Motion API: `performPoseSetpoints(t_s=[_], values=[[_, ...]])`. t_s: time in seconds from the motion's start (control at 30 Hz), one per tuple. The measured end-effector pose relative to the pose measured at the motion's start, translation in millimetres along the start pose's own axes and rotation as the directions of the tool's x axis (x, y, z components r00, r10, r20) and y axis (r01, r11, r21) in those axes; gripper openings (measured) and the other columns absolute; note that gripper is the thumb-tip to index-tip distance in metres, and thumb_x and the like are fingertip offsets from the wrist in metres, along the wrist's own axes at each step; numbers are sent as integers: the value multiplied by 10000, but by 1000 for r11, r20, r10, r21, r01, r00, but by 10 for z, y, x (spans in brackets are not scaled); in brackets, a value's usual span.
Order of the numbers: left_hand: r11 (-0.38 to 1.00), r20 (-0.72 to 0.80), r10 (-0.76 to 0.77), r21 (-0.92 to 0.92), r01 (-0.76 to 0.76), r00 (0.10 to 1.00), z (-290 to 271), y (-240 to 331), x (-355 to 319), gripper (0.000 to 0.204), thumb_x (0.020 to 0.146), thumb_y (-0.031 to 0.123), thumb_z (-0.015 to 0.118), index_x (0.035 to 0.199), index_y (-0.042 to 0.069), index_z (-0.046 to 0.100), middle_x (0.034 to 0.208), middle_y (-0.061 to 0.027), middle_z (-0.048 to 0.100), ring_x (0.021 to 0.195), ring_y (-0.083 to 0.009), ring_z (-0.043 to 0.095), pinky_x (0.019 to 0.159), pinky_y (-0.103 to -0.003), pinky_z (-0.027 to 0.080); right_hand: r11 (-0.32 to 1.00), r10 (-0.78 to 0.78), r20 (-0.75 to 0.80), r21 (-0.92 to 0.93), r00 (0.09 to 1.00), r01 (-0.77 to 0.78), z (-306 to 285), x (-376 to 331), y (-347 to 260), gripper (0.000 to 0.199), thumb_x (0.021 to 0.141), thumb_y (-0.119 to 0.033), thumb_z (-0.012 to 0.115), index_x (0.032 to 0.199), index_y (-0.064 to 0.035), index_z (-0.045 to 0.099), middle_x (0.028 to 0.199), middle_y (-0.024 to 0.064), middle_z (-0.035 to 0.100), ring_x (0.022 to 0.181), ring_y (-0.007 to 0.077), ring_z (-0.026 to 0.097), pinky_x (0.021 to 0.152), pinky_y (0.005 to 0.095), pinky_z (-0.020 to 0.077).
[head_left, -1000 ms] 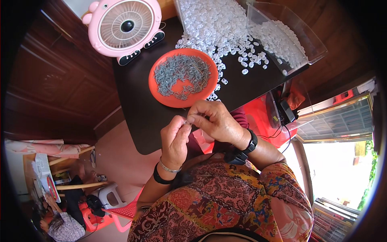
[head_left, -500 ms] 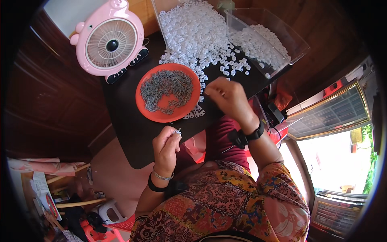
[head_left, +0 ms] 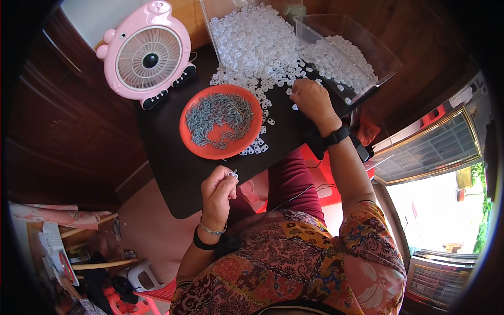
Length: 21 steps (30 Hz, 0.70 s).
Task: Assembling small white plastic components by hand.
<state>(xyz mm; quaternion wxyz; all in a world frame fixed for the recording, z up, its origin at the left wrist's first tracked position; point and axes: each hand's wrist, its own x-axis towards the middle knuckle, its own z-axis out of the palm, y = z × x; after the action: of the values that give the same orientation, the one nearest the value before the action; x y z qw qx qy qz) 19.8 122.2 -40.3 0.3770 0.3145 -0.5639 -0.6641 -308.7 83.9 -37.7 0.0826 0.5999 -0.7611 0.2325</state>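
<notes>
Left hand: the left hand [head_left: 218,190] is raised over the near edge of the dark table [head_left: 173,157], fingers curled in, thumb and forefinger pressed together on a small white piece [head_left: 231,174]. A thin metal tip seems to stick up from the pinch; too small to be sure.
Left wrist: a metal bangle and a black band sit just below the hand.
Right hand: the right hand [head_left: 310,98] is stretched forward, palm down, fingertips bent onto the table at the edge of the white pieces [head_left: 252,42]. Whether anything is pinched under the fingers cannot be told; they hide it.
Right wrist: a black watch [head_left: 336,136] wraps it.
White pieces: a large heap of small white plastic parts spills from the far side of the table toward the plate; loose ones lie scattered just beside the right hand's fingertips and along the plate's right rim.
Clear bin: a transparent tray [head_left: 362,58] stands at the far right, tilted, holding more of the white parts; it is just right of the right hand.
Orange plate: a round orange plate [head_left: 210,149] lies mid-table, between the two hands, with a pile of small grey metal parts [head_left: 218,115] in it.
Fan: a pink round desk fan [head_left: 147,52] stands at the far left corner of the table, near the plate but apart from it.
Clothing: patterned sleeves and dark red lap, lower frame.
</notes>
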Motion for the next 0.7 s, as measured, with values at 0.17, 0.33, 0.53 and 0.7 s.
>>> performPoseSetpoints(t_s=[0.17, 0.33, 0.53, 0.7], values=[[1000, 5, 15, 2, -15, 1000, 35, 59, 19, 152, 883, 78, 463, 738, 32, 466, 589, -9, 438, 508, -72, 389, 483, -215, 325, 919, 38, 81, 388, 996, -66, -220, -79, -200, 143, 821, -166, 633, 915, -58, 640, 846, 75, 658, 742, 209, 630, 671, 326, 497], [999, 28, 29, -18, -28, 999, 117, 113, 79, 155, 883, 83, 458, 736, 34, 452, 583, -10, 433, 512, -75, 384, 492, -218, 315, 110, -105, 341, 938, 934, -330, -266, -418, -547, 126, 888, -86, 596, 990, -16, 617, 874, 34, 655, 736, 82, 597, 670, 229, 484], [999, 56, 9, -41, -6, 998, 263, 183, 136, 148, 884, 91, 456, 747, 34, 450, 592, -7, 426, 528, -73, 375, 500, -220, 305, -298, -246, 479, 790, 843, -536, -129, -745, -852, 147, 882, -38, 597, 1022, 5, 606, 883, 71, 649, 721, 103, 614, 651, 211, 503], [1000, 46, 0, -14, 1, 999, 282, 153, 136, 148, 884, 97, 455, 750, 35, 455, 594, -6, 432, 526, -72, 379, 499, -217, 306, -265, -266, 473, 802, 840, -536, -106, -881, -1003, 146, 893, -71, 610, 1027, -15, 625, 875, 19, 644, 735, 71, 583, 664, 205, 485]])
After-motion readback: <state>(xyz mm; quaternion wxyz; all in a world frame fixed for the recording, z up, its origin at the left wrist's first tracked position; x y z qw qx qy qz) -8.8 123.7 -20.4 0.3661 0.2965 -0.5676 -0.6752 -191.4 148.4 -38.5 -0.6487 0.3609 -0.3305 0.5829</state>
